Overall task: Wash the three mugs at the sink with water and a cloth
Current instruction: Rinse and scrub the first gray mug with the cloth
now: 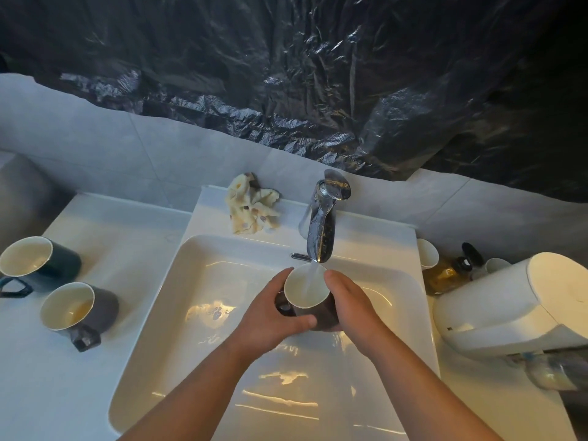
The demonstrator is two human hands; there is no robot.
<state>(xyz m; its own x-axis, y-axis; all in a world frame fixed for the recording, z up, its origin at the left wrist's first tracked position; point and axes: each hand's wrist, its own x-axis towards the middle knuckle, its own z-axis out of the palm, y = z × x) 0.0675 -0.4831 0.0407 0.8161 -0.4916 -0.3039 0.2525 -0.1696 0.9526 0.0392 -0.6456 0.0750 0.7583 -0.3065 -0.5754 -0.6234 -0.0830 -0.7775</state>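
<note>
Your grip is two-handed: left hand (273, 313) and right hand (353, 303) clasp the dark mug (299, 291) upright under the faucet (321, 230), mouth up; the cloth (253, 208) lies just left of the faucet, nearer your left hand.

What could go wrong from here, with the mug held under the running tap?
1. The mug, gripped by the left hand and right hand under the faucet's stream, may turn slippery and drop onto the hard sink.
2. Its rim sits close under the spout, so lifting it could chip it.
3. The cloth lies on the ledge behind the basin; fetching it leaves one wet hand holding the mug.
</note>
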